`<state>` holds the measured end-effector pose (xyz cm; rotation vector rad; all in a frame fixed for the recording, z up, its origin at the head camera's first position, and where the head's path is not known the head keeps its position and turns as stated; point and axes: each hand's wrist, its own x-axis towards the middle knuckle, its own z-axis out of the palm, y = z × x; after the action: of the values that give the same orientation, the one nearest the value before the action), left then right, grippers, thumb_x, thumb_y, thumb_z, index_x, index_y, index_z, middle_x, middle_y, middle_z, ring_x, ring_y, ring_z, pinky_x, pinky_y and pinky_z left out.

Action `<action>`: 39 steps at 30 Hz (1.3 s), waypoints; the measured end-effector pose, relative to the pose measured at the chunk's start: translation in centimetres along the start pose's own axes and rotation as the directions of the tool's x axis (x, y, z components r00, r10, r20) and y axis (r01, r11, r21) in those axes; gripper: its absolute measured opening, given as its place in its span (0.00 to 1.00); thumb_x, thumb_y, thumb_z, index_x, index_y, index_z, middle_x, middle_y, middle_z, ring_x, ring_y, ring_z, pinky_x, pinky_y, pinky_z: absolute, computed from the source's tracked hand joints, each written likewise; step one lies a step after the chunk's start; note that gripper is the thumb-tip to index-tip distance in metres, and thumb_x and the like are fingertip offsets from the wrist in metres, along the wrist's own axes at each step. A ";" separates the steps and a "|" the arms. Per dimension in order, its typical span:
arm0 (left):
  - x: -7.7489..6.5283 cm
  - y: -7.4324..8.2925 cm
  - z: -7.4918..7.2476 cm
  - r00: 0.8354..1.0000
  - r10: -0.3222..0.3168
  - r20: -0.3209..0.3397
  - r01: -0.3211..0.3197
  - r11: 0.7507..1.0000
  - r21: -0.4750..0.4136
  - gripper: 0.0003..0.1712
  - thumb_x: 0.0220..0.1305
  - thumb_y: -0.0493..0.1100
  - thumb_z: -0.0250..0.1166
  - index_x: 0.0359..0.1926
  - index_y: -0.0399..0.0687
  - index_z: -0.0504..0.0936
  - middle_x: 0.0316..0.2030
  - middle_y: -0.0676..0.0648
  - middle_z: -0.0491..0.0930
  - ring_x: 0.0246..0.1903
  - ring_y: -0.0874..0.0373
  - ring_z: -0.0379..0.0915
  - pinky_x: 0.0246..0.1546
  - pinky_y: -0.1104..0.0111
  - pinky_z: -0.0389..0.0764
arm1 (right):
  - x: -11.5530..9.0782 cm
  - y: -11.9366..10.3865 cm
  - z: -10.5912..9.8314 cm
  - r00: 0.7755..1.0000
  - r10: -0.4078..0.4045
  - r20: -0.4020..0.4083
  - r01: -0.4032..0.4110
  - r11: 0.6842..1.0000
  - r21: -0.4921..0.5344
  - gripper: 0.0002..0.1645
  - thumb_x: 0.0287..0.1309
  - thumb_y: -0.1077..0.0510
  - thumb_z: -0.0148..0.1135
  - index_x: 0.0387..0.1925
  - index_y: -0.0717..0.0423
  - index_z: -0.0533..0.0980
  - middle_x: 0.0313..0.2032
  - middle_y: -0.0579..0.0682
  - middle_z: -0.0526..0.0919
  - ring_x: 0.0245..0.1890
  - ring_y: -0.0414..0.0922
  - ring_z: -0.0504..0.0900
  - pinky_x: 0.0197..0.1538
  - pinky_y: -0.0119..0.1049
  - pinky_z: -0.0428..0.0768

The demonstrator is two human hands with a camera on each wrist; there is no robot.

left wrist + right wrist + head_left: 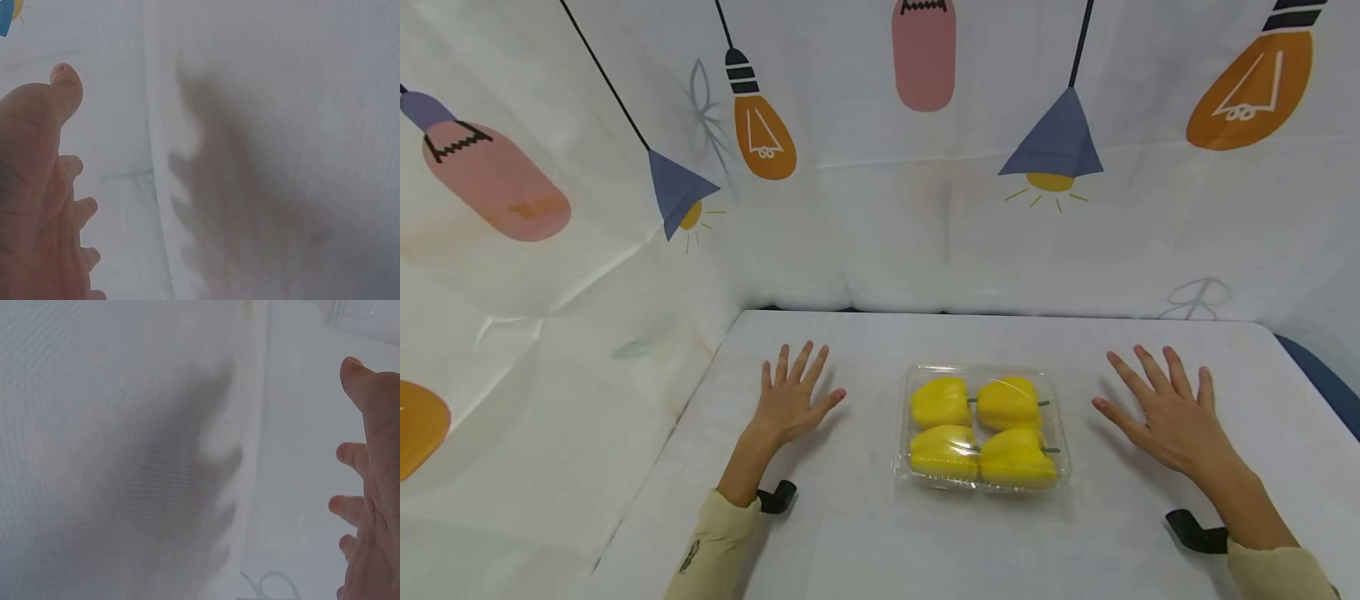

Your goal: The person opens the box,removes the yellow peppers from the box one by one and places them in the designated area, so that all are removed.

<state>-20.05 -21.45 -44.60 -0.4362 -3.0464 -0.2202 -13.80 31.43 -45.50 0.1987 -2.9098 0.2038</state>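
A clear plastic clamshell box lies on the white table, its lid over several yellow bell peppers with green stems. To the left of the box is my left hand, fingers straight and spread, holding nothing. My right hand is on the other side, also flat with fingers fanned out and nothing in it. Both hands cast shadows on the table, and each is well apart from the box. In the right wrist view, an edge of the clear box shows at the top right corner.
The white table ends at a back edge against a white curtain printed with lamps and bulbs. More of this cloth hangs along the left side. A dark blue object shows beyond the right table edge. Black wrist mounts stick out from both sleeves.
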 end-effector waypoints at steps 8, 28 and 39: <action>-0.4 0.6 0.1 0.999 0.047 0.025 -0.045 0.996 -0.080 0.47 0.61 0.75 0.40 0.74 0.62 0.41 0.74 0.47 0.41 0.71 0.39 0.27 0.63 0.37 0.35 | -0.1 -0.5 -0.4 0.997 -0.061 -0.042 0.063 0.996 0.060 0.47 0.57 0.36 0.57 0.72 0.45 0.52 0.69 0.64 0.52 0.70 0.64 0.37 0.64 0.65 0.27; -1.5 2.2 -0.4 0.990 0.129 0.057 -0.116 0.974 -0.196 0.46 0.61 0.75 0.40 0.74 0.65 0.40 0.74 0.52 0.41 0.72 0.45 0.29 0.65 0.42 0.38 | -1.0 -1.7 -0.9 0.991 -0.116 -0.070 0.125 0.983 0.135 0.47 0.54 0.40 0.63 0.71 0.46 0.56 0.66 0.63 0.59 0.70 0.61 0.45 0.66 0.63 0.36; -2.2 3.2 -0.8 0.983 0.158 0.097 -0.126 0.954 -0.273 0.47 0.60 0.75 0.44 0.74 0.61 0.45 0.73 0.54 0.43 0.72 0.48 0.34 0.67 0.45 0.40 | -1.4 -2.6 -1.6 0.994 -0.114 0.004 0.109 0.962 0.252 0.44 0.51 0.38 0.66 0.67 0.46 0.63 0.63 0.58 0.66 0.61 0.61 0.63 0.55 0.66 0.61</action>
<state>-17.03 -19.09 -43.52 -0.7062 -3.0898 -0.6217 -11.74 29.28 -43.96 0.4062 -2.8727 0.5548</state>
